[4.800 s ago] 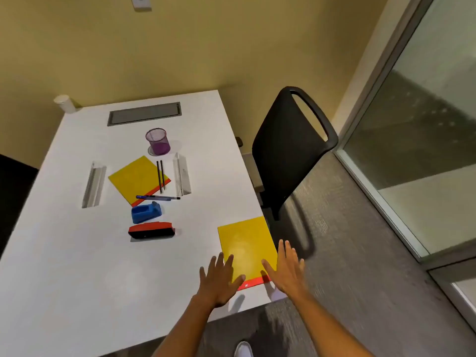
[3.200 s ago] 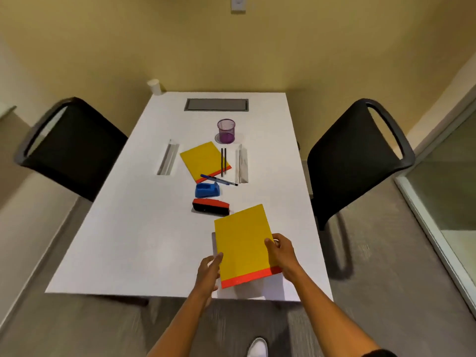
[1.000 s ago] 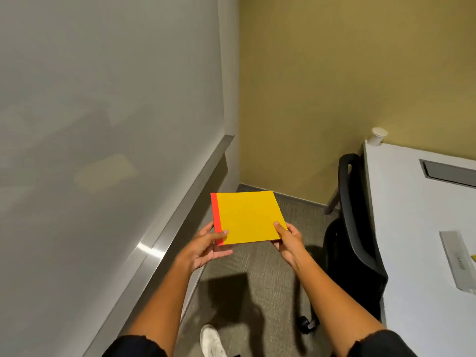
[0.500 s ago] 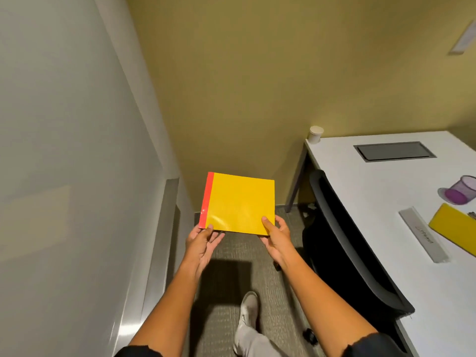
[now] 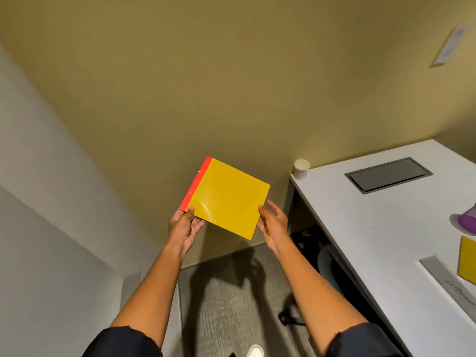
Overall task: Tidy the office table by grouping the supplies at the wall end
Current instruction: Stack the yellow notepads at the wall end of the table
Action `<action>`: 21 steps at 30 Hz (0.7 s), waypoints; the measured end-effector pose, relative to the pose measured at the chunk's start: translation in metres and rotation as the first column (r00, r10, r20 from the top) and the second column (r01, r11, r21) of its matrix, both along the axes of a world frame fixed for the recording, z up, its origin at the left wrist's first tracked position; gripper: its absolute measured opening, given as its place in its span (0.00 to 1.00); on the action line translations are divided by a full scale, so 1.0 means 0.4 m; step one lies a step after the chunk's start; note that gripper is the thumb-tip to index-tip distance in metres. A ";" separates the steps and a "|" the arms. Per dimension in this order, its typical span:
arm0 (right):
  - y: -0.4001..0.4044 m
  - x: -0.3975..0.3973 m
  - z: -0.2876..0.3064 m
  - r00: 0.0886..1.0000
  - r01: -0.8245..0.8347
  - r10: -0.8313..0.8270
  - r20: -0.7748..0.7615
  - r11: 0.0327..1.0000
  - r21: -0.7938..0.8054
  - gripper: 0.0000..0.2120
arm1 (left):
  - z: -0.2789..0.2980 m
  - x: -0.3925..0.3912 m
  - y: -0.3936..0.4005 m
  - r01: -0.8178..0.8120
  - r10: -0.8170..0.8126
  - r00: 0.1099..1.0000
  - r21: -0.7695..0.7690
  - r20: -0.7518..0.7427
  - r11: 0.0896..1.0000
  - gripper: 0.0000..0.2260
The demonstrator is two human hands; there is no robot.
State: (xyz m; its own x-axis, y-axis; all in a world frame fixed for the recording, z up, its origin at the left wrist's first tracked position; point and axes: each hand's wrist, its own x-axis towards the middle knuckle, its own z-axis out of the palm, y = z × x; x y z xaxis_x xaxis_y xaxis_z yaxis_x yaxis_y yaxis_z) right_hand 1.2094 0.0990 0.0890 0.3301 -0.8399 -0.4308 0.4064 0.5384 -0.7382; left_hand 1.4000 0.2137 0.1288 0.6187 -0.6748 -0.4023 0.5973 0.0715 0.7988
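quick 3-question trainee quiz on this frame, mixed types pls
1. True or false: the yellow notepad lies on the white table.
2. Which hand grips the corner next to the notepad's red strip? A) left hand B) right hand
3. Fill in: the white cup stands at the table's ___ corner, by the wall.

Key: 1 false, it is held in the air beside the table; 2 A; 3 left.

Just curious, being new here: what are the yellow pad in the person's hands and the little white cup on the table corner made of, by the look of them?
The yellow pad: probably glossy coated card or thin plastic, since a soft glare shows on its cover; its red strip looks like a binding edge. The white cup: probably matte paper, with a plain dull wall and no shine, though it is too small to be sure.
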 end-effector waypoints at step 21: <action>-0.623 -0.367 0.048 0.795 0.150 -0.286 -0.535 0.947 -0.283 0.18 | 0.037 -0.148 -1.076 0.803 -0.815 0.552 0.151 0.177 0.576 0.02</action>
